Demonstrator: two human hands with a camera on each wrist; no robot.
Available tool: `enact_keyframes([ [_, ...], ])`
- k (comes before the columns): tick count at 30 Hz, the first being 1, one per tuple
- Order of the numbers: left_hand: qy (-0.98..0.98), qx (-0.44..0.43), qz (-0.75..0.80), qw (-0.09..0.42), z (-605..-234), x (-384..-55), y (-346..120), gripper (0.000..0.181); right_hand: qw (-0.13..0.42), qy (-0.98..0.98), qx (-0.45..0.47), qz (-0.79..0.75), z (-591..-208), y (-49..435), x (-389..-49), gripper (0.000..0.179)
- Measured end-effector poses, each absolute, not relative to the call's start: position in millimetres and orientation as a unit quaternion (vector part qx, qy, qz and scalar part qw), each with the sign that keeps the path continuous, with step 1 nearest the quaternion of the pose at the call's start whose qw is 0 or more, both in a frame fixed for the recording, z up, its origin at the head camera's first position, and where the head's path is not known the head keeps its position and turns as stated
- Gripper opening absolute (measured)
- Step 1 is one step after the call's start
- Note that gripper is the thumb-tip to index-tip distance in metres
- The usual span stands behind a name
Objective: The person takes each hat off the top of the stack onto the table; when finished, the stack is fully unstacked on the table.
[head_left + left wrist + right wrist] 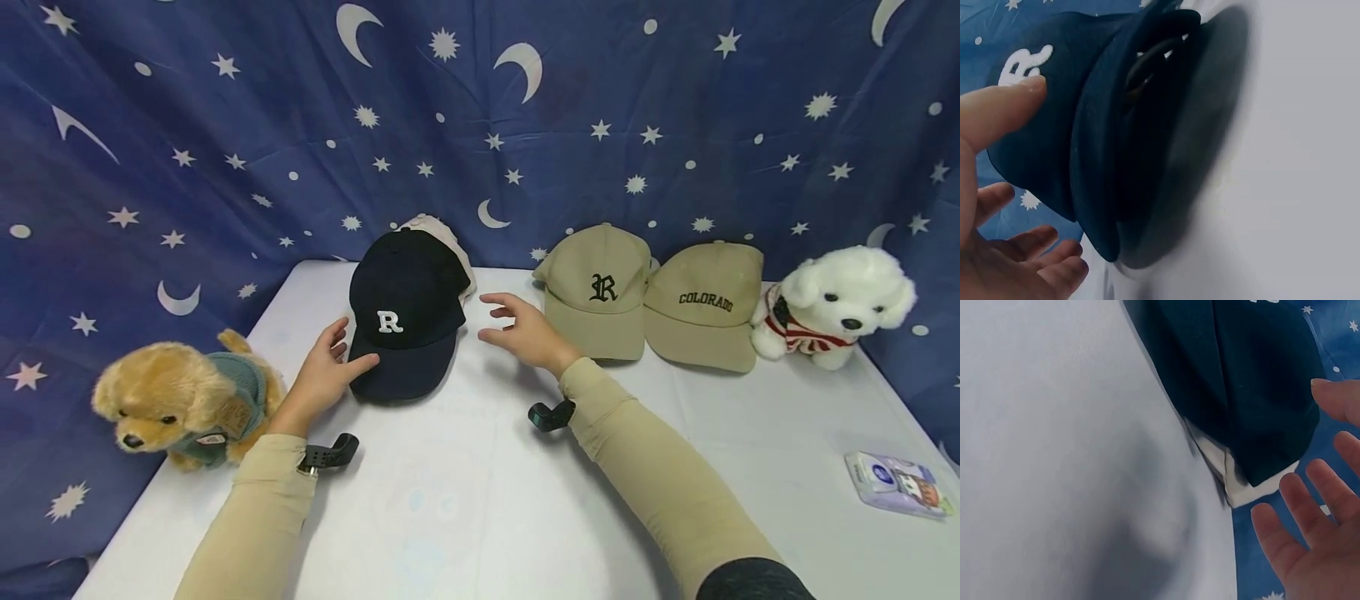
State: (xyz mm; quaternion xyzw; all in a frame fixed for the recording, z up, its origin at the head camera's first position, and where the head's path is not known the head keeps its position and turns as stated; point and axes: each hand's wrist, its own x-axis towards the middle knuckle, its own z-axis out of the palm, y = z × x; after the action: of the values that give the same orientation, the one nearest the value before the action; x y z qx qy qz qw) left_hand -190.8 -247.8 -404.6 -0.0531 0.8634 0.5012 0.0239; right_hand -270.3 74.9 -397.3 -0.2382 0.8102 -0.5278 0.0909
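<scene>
A black baseball cap with a white R stands on the table in front of a pale cap, which shows only along its back and right edge. My left hand is at the cap's left side, fingers spread and thumb reaching over the brim in the head view. In the left wrist view the thumb overlaps the cap front near the R. Off the cap's right side, my right hand is held with fingers apart, nothing between them. The right wrist view shows its fingers beside the pale cap's edge.
Two tan caps, one with an R and one reading COLORADO, stand to the right. Beyond them sits a white plush dog. A tan plush dog is at the left edge. A purple-white packet lies at front right.
</scene>
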Motion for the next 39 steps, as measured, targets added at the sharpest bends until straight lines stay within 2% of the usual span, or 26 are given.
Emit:
enact_keyframes([
  [19,0.856,-0.055,0.513,0.037,-412.3,-200.2,-251.2,0.091,0.109,0.826,-0.239,-0.499,-393.3,43.8,-280.0,0.060],
  [39,0.854,-0.049,0.513,0.068,-417.7,-201.7,-254.5,0.096,0.125,0.797,-0.255,-0.534,-391.9,23.6,-287.9,0.073],
])
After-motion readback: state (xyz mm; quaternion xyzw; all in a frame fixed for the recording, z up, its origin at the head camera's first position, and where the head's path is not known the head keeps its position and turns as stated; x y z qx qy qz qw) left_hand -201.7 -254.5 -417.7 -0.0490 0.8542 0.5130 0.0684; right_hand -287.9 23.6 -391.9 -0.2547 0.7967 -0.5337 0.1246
